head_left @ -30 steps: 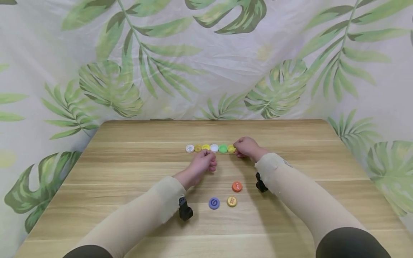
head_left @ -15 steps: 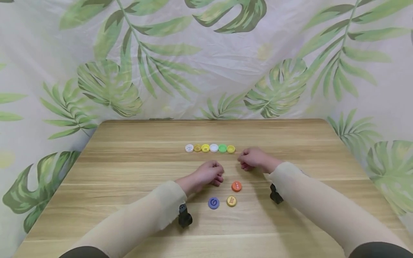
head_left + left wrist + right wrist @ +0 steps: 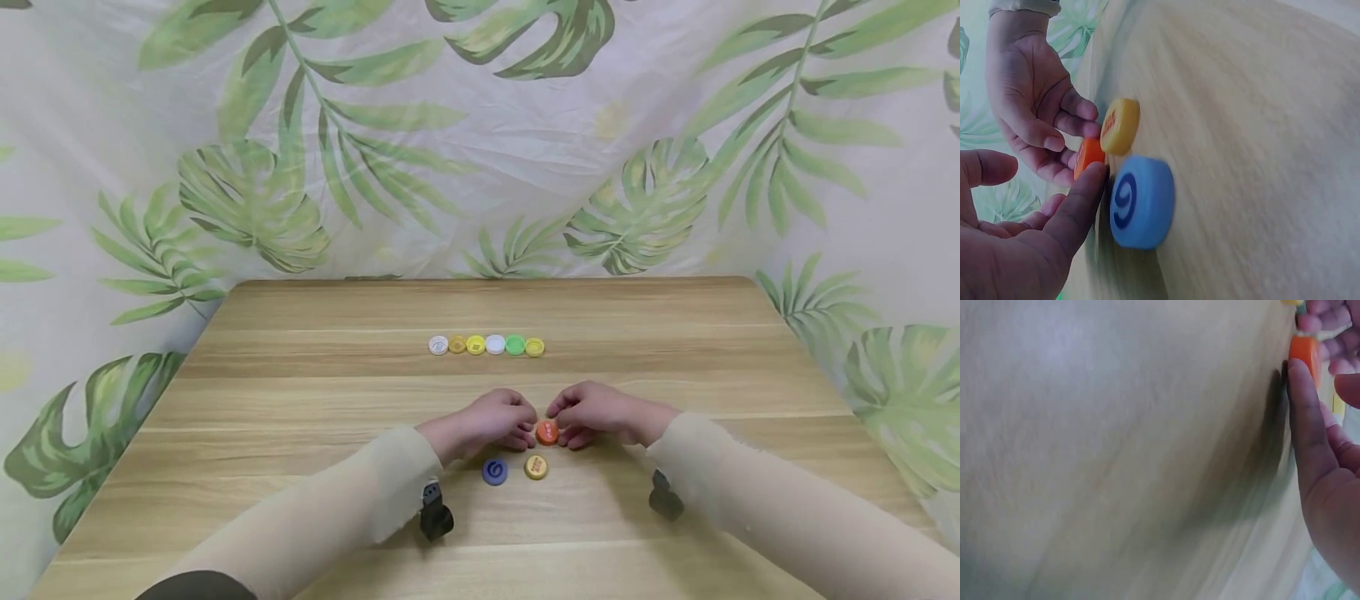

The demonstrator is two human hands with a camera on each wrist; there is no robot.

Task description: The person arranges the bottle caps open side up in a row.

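Note:
An orange bottle cap (image 3: 547, 432) with pale lettering lies top side up between my two hands. My left hand (image 3: 501, 419) is at its left side, fingers loosely bent around a gap. From the right comes my right hand (image 3: 600, 414); in the right wrist view one straight finger (image 3: 1305, 406) reaches the side of the orange cap (image 3: 1302, 351). Neither hand grips it. Nearer the front lie a yellow cap (image 3: 536, 467) with red print and a blue cap (image 3: 495, 472) with a dark swirl, both just below the left hand's fingers in the left wrist view.
Farther back, several caps (image 3: 495, 344) stand hollow side up in a straight row: white, amber, yellow, white, green, yellow. They sit on a wood-grain table (image 3: 315, 392). A leaf-patterned cloth (image 3: 525, 167) hangs behind the table's far edge.
Both hands have left the row of caps and come back toward the front. They now meet on either side of the orange cap. The row stays in place.

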